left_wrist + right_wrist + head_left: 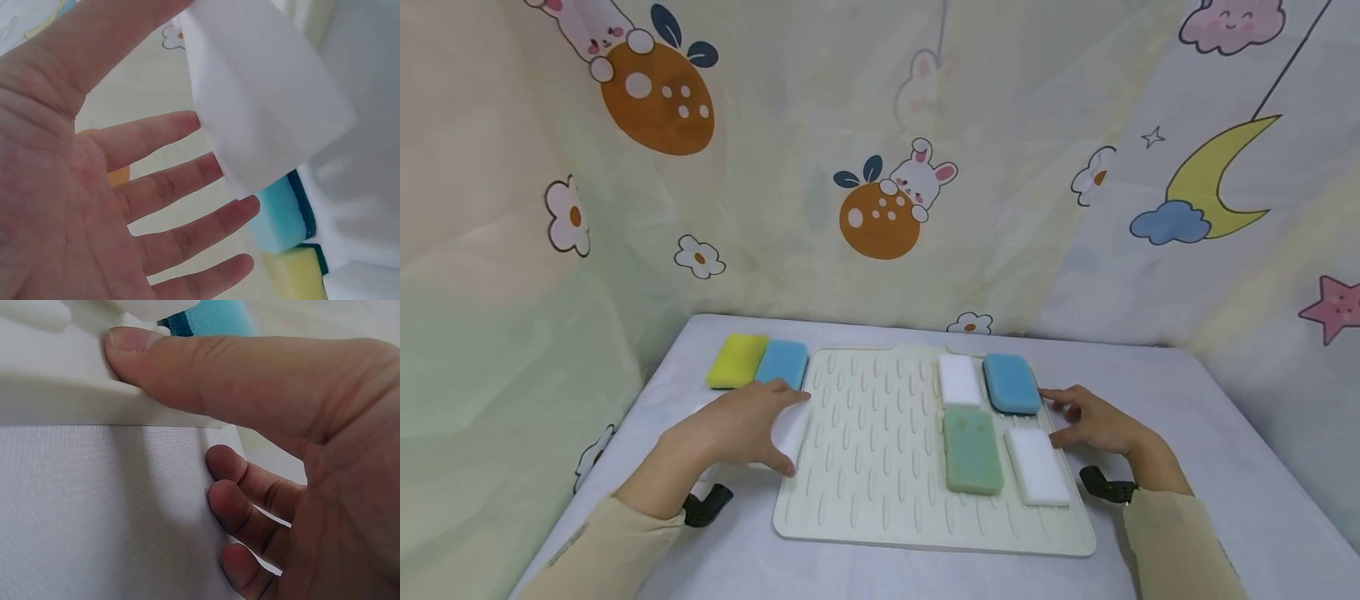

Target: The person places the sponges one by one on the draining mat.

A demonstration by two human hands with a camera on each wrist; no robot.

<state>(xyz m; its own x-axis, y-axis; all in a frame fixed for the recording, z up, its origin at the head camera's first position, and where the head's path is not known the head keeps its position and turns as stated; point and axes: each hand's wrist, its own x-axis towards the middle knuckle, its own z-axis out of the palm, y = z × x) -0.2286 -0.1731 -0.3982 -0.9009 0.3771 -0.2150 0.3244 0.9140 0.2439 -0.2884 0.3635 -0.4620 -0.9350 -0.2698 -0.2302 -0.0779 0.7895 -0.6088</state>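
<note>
A pale ribbed drying mat point(865, 467) lies on the table. My left hand point(730, 429) is at its left edge and holds a white sponge point(790, 429) between thumb and fingertips; the left wrist view shows this sponge point(275, 100) against spread fingers, the thumb tip cut off. My right hand point(1097, 425) rests its thumb point(150, 369) on the mat's right rim; its other visible fingers curl loosely beside the rim. On the mat's right half lie a blue sponge point(1011, 383), a green sponge point(972, 450) and two white sponges point(960, 381), point(1037, 467).
Beyond the left hand, a yellow sponge point(737, 361) and another blue sponge point(782, 364) lie side by side on the white-covered table point(925, 575). Another white object point(362, 281) shows partly in the left wrist view. A printed curtain point(790, 283) stands behind the table.
</note>
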